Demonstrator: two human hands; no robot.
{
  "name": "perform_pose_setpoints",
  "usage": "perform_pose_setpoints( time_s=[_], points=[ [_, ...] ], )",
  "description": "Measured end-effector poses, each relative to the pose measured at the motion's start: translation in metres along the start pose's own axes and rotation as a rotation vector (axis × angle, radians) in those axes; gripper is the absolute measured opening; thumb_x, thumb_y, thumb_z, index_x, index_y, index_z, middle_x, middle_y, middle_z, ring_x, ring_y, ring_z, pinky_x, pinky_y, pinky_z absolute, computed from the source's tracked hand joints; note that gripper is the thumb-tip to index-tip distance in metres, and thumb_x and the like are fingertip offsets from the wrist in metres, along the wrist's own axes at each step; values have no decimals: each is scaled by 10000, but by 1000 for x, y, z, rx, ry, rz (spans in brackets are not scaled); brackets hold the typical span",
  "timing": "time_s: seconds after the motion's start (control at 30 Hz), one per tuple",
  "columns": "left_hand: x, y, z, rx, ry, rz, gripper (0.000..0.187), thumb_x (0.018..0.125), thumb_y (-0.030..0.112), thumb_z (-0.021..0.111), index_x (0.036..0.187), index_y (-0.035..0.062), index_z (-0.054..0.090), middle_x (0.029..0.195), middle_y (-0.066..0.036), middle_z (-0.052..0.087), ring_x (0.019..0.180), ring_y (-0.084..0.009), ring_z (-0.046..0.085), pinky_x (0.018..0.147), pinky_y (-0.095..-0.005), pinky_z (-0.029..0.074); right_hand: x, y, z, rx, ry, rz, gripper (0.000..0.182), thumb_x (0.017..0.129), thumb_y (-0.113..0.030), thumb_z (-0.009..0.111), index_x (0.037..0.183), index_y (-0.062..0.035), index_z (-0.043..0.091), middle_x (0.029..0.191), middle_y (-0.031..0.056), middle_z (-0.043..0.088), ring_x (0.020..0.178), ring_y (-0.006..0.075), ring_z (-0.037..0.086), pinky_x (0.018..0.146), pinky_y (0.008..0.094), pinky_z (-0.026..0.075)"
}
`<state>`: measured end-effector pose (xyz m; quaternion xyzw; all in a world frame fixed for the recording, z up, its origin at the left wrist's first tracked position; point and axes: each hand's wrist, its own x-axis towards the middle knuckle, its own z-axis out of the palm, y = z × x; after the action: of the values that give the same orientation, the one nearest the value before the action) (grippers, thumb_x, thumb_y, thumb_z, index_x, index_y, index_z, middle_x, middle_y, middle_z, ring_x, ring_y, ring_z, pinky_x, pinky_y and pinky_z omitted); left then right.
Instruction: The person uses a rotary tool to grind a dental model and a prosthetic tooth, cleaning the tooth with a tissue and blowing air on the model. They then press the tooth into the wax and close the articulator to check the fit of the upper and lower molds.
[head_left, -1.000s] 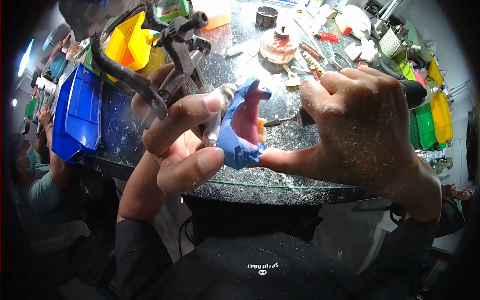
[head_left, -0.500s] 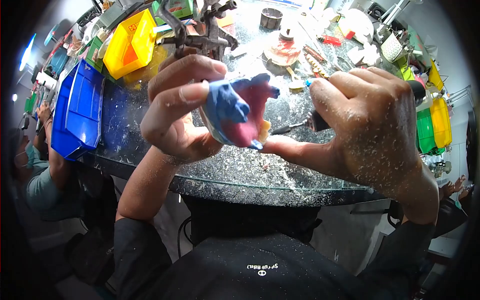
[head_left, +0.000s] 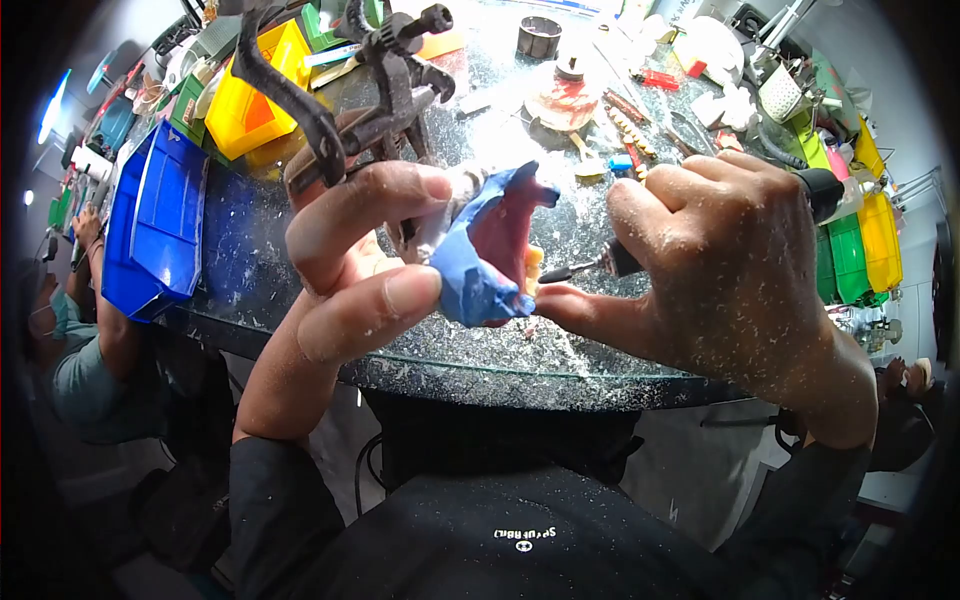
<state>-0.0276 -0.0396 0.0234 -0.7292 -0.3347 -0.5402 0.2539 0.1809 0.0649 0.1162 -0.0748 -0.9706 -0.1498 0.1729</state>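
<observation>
My left hand grips a dental model with blue material round its rim and a pink inner face. A dark metal articulator rises behind the fingers, close against the model. Yellowish artificial teeth sit along the model's right edge. My right hand is closed round a black rotary handpiece, whose rear end shows beyond the knuckles. The thin bur at its front points left, its tip right at the teeth. My right thumb reaches to the model's lower edge. Pale dust covers the right hand.
A blue bin and a yellow bin stand at left. Behind the hands are a pinkish cast, a dark ring and a strip of teeth. Pale shavings litter the dark bench. Another person sits at far left.
My left hand has turned the model, so its blue outer side shows more and its pink face less. The articulator has swung left and nearer. The bur stays by the teeth.
</observation>
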Motion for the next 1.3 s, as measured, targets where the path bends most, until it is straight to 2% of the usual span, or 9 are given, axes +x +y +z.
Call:
perform_pose_setpoints(
  time_s=[0.33, 0.47, 0.57, 0.63, 0.73, 1.07, 1.17, 1.27, 1.3],
  points=[
    [2, 3, 1, -34, -26, 22, 677, 717, 73, 829, 1216, 181, 384, 1187, -184, 469, 997, -262, 644, 813, -326, 609, 3, -8, -6, -27, -52, 9, 651, 718, -676, 721, 580, -79, 500, 497, 37, 452, 454, 201, 526, 500, 368, 436],
    [2, 3, 5, -47, -1, 21, 679, 720, 90, 832, 1224, 190, 387, 1190, -180, 473, 996, -260, 637, 809, -338, 603, 12, -22, -14, -147, -93, 48, 653, 723, -681, 708, 579, -77, 504, 497, 38, 457, 456, 204, 531, 502, 370, 442],
    [2, -1, -2, 14, -43, 77, 570, 841, 115, 699, 1281, 192, 345, 1188, -249, 467, 1015, -290, 600, 869, -375, 580, 9, -17, -9, -101, -46, 45, 661, 731, -691, 687, 575, -75, 504, 501, 40, 470, 462, 204, 545, 503, 369, 448],
    [1, -1, -7, 50, -74, 70, 581, 832, 135, 710, 1278, 210, 346, 1183, -240, 476, 995, -286, 592, 863, -382, 562, 3, -10, -6, -46, -74, 32, 666, 737, -698, 672, 574, -75, 505, 506, 42, 480, 468, 205, 557, 506, 368, 452],
    [0, 4, -9, 72, -61, 11, 713, 694, 158, 867, 1216, 250, 391, 1174, -148, 505, 933, -245, 612, 790, -368, 546, 7, -17, -9, -61, -91, 56, 663, 744, -697, 662, 571, -76, 504, 512, 43, 490, 475, 205, 569, 512, 368, 455],
    [3, -1, 5, 83, 43, 67, 686, 705, 139, 857, 1201, 240, 394, 1162, -134, 513, 935, -238, 621, 805, -384, 541, 3, -5, -9, -62, -184, 1, 666, 756, -699, 648, 568, -78, 496, 511, 40, 483, 472, 211, 558, 510, 369, 450],
    [2, 1, -2, 110, 7, 59, 685, 703, 137, 860, 1205, 227, 402, 1156, -146, 524, 926, -237, 628, 768, -358, 556, -1, 2, -1, 40, -22, -39, 675, 774, -704, 630, 565, -78, 491, 506, 38, 474, 466, 207, 545, 501, 365, 445],
    [-1, -4, 11, 21, 114, 33, 674, 695, 149, 871, 1197, 201, 423, 1138, -174, 548, 907, -235, 637, 698, -328, 568, -1, 5, -8, 12, -86, 37, 678, 801, -711, 598, 586, -76, 500, 509, 39, 468, 465, 191, 541, 492, 360, 439],
    [-1, -9, 14, 2, 146, 40, 683, 692, 183, 877, 1205, 155, 426, 1124, -177, 553, 908, -238, 638, 695, -328, 569, -2, 7, -6, 47, -69, 53, 677, 806, -712, 592, 600, -73, 503, 513, 40, 467, 465, 189, 537, 491, 358, 437]
  ],
)
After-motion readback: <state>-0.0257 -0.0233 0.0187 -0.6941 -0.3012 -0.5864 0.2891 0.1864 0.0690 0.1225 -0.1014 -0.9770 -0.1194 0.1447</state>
